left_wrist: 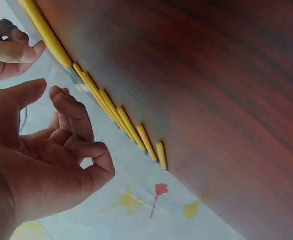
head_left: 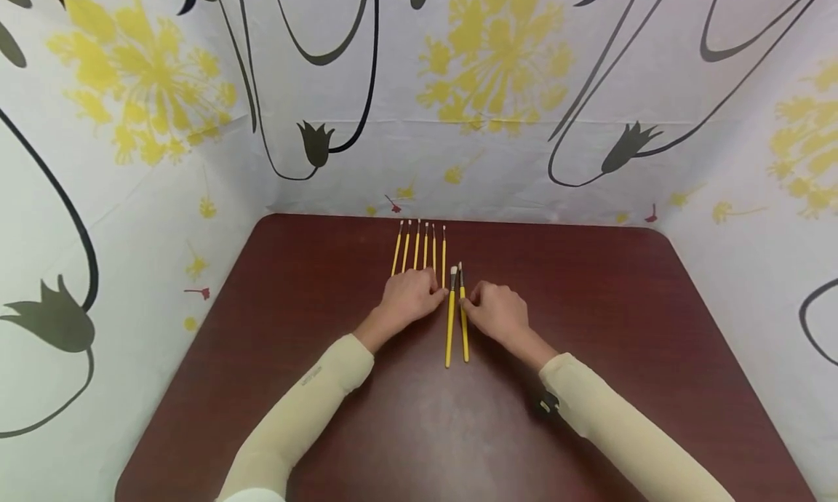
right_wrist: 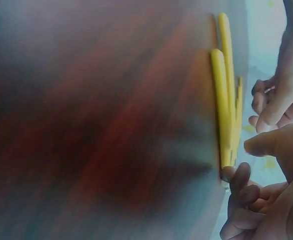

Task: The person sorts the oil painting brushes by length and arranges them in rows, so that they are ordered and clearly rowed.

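Two larger yellow paintbrushes lie side by side between the hands, bristles toward the back: the left brush point(head_left: 450, 320) and the right brush point(head_left: 465, 338). Farther back, several thin yellow paintbrushes point(head_left: 416, 249) form a row, their lower handles partly hidden by my left hand point(head_left: 409, 295). In the left wrist view, that hand's thumb and loosely bent fingers stand apart with nothing between them. My right hand point(head_left: 499, 310) is beside the right brush, its thumb overlapping the handle in the head view. The right wrist view shows a fingertip point(right_wrist: 228, 173) at the brush, thumb apart from it.
The dark red-brown table point(head_left: 589, 298) has rounded back corners. White cloth point(head_left: 366, 87) with yellow flowers and grey tulip shapes hangs along the back and both sides. A small dark object point(head_left: 548, 401) shows at the right sleeve.
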A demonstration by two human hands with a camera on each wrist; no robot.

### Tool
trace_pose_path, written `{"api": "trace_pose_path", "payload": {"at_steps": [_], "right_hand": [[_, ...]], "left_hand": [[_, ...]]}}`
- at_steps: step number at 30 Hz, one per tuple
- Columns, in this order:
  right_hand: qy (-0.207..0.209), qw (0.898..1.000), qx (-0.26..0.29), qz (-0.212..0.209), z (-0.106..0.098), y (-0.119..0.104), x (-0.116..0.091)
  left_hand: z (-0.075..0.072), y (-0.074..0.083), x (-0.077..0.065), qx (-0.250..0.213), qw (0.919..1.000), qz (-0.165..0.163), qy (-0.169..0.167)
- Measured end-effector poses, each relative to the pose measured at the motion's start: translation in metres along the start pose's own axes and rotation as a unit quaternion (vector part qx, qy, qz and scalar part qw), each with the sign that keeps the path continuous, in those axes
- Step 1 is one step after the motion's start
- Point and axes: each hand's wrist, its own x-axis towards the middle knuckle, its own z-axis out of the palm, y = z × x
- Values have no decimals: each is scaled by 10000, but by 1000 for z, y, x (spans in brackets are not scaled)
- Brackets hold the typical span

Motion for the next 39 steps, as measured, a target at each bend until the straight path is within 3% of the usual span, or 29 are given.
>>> {"api": "trace_pose_path", "payload": {"at_steps": [7,15,30,39], "right_hand": [[20,9998,-218,1,1,6,-10],[-113,9997,-195,22,7,6,-18],[-83,9996,-269,51,8,4,-19],[40,9997,-228,81,13,4,-12]], "left_hand": [[5,3,-8,-83,9990,167,-405],[13,10,-12,-25,9978,218,-630],[18,31,-12,639,9958,15,-653],[22,32,-15,662,9958,-86,-619]]}}
